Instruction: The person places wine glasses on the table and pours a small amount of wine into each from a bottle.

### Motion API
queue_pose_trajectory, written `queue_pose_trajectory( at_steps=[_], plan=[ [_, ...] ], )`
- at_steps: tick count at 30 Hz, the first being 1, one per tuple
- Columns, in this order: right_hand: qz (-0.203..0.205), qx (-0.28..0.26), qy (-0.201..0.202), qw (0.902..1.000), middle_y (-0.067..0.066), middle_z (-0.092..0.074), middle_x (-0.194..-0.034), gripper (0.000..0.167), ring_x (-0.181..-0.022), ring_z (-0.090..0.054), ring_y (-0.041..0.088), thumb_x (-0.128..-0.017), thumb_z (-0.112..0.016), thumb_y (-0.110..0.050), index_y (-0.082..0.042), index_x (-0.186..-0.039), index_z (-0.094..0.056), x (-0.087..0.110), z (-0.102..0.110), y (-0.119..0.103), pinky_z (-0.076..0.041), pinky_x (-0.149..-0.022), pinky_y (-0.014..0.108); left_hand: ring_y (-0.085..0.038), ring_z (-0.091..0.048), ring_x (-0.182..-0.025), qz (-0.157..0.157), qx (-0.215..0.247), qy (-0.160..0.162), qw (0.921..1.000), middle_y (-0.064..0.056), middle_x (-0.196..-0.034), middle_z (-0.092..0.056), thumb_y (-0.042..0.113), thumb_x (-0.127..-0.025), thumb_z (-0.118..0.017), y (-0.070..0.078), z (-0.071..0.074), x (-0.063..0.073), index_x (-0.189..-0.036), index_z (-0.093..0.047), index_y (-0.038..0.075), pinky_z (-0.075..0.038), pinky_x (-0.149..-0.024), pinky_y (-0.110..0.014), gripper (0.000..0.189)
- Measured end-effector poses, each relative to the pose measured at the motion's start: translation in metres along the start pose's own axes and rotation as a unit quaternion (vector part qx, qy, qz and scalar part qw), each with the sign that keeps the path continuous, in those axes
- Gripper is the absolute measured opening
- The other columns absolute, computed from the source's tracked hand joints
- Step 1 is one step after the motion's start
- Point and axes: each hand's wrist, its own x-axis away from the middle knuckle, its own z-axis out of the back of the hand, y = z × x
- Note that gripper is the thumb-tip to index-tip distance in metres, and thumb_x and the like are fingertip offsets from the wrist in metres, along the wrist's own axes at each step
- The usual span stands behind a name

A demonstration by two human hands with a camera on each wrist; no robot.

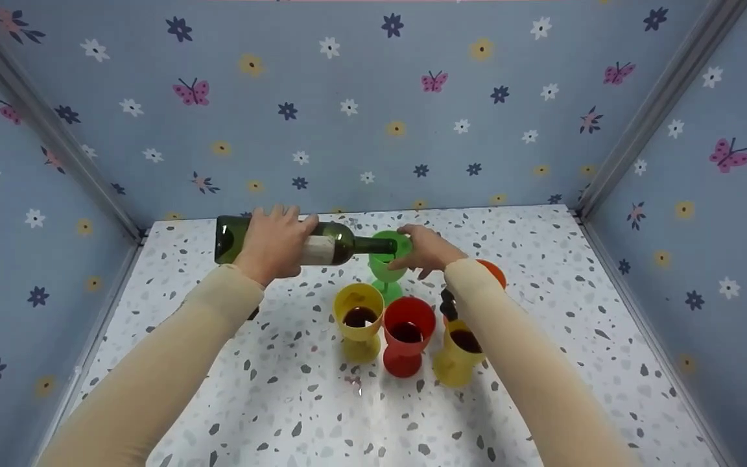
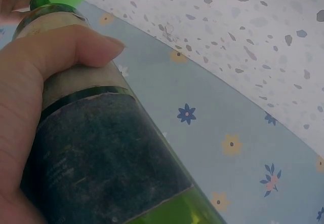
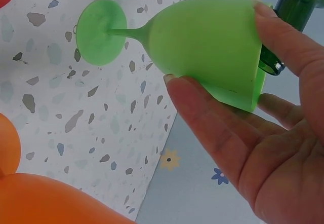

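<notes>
My left hand (image 1: 275, 245) grips a green glass wine bottle (image 1: 318, 250), which lies nearly level, its base to the left. In the left wrist view the thumb wraps over the bottle's (image 2: 101, 148) pale upper label, above a dark one. The bottle's mouth reaches over the rim of a light green goblet (image 1: 381, 267). That goblet stands on its foot, and my right hand (image 1: 430, 249) holds it near the rim. The right wrist view shows thumb and fingers (image 3: 202, 107) on either side of the goblet's bowl (image 3: 202, 46), with the bottle neck (image 3: 293, 16) at the rim.
Nearer me stand a yellow goblet (image 1: 362, 347), a red goblet (image 1: 403, 360) and another yellow goblet (image 1: 452, 366), with dark liquid inside. An orange goblet (image 1: 494, 271) is partly hidden by my right forearm. Flowered walls (image 1: 347, 143) enclose the speckled table (image 1: 296, 402).
</notes>
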Motion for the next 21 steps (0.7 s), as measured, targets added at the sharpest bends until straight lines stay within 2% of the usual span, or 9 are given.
queue_pose_trajectory(
  at_steps=[10, 21],
  plan=[
    [-0.013, -0.01, 0.004, 0.9999, 0.014, -0.057, -0.125, 0.088, -0.096, -0.064, 0.027, -0.08, -0.084, -0.026, -0.014, -0.153, -0.035, 0.0005, -0.001, -0.0013, -0.058, -0.076, 0.041, -0.04, -0.056, -0.1, -0.005, 0.007, 0.006, 0.9999, -0.022, -0.112, -0.06, 0.026, -0.064, -0.087, -0.0005, 0.0011, -0.0005, -0.132, -0.055, 0.01, -0.048, -0.08, -0.055, 0.077],
    [-0.012, -0.008, 0.006, 0.9999, 0.013, -0.055, -0.13, 0.088, -0.103, -0.064, 0.032, -0.08, -0.084, -0.027, -0.014, -0.152, -0.036, 0.0018, -0.0004, -0.0016, -0.059, -0.07, 0.035, -0.041, -0.055, -0.103, -0.004, 0.001, 0.005, 1.0, -0.022, -0.116, -0.059, 0.028, -0.065, -0.087, 0.0007, 0.0014, 0.0004, -0.133, -0.054, 0.011, -0.047, -0.081, -0.056, 0.078]
  ],
)
